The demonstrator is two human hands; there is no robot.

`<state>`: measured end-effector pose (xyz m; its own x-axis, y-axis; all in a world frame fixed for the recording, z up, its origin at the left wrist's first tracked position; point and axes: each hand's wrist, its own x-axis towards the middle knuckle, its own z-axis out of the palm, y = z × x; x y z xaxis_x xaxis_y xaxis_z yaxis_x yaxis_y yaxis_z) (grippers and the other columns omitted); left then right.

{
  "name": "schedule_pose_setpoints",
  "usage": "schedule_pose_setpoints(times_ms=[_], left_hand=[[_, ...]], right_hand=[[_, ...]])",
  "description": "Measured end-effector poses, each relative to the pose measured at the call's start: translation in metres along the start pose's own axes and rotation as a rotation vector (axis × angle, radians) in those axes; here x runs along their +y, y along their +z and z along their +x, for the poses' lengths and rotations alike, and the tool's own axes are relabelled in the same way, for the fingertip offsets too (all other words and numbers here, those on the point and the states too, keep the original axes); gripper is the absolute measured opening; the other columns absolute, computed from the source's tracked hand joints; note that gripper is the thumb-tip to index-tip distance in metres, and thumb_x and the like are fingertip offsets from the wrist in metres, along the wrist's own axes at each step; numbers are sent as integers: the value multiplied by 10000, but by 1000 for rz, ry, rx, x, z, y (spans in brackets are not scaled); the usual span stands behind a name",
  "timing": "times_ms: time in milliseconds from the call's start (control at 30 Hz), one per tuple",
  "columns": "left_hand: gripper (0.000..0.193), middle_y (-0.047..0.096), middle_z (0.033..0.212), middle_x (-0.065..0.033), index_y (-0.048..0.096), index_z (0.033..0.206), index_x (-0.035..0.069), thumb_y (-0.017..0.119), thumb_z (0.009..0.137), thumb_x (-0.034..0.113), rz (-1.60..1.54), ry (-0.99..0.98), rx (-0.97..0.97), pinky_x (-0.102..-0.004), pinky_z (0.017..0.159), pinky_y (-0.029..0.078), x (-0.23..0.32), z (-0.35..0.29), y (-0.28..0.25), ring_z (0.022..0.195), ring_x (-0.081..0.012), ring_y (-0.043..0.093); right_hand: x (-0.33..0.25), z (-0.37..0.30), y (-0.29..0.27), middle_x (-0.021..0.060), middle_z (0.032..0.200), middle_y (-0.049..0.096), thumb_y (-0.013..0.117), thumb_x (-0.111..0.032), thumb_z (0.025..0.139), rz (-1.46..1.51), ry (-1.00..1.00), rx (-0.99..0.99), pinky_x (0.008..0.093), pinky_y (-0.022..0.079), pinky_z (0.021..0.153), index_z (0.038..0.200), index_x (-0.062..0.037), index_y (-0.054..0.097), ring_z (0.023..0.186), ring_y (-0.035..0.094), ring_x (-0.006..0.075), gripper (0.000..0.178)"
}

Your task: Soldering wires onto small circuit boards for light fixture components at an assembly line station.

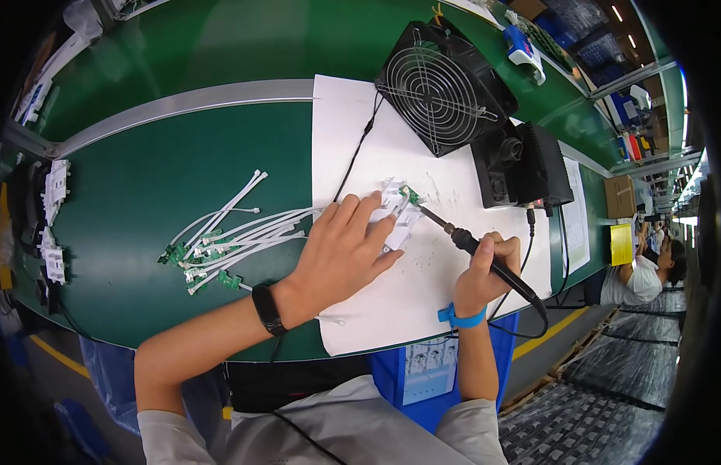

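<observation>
My right hand is wrapped round the black handle of a soldering iron. The iron's tip reaches the edge of a small green circuit board; whether they touch is too small to tell. That board sits at a white plastic holder on white paper. My left hand grips the holder's near side, thumb at the front and fingers on top, hiding part of it. Left of this hand lies a loose bunch of white cables with small green boards at their ends.
A black fan with a wire guard stands behind the paper. Beside it is a black box-shaped unit with the iron's cord plugged in. White plastic parts line the table's left edge. Another person is at the far right.
</observation>
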<state>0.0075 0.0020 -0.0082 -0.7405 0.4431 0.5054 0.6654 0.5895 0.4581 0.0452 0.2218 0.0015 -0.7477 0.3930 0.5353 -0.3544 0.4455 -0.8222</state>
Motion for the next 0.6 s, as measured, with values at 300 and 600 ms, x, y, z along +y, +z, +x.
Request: schedule_pose_setpoints(times_ms=[300, 600], left_hand=[[410, 625, 1208, -149, 677, 1066, 52, 861, 760, 252, 4, 6, 5, -384, 779, 515, 1, 0, 1, 1005, -293, 590], [408, 620, 1213, -147, 683, 1076, 49, 858, 777, 263, 9, 9, 5, -392, 780, 506, 3, 1, -4, 1010, -288, 587]], right_hand=[[-7, 5, 1, 20, 589, 412, 622, -127, 991, -44, 19, -15, 274, 256, 538, 749, -67, 362, 580, 324, 69, 360], [2, 25, -25, 73, 695, 501, 609, -175, 982, 67, -44, 305, 261, 364, 598, 794, -54, 423, 653, 445, 107, 290]])
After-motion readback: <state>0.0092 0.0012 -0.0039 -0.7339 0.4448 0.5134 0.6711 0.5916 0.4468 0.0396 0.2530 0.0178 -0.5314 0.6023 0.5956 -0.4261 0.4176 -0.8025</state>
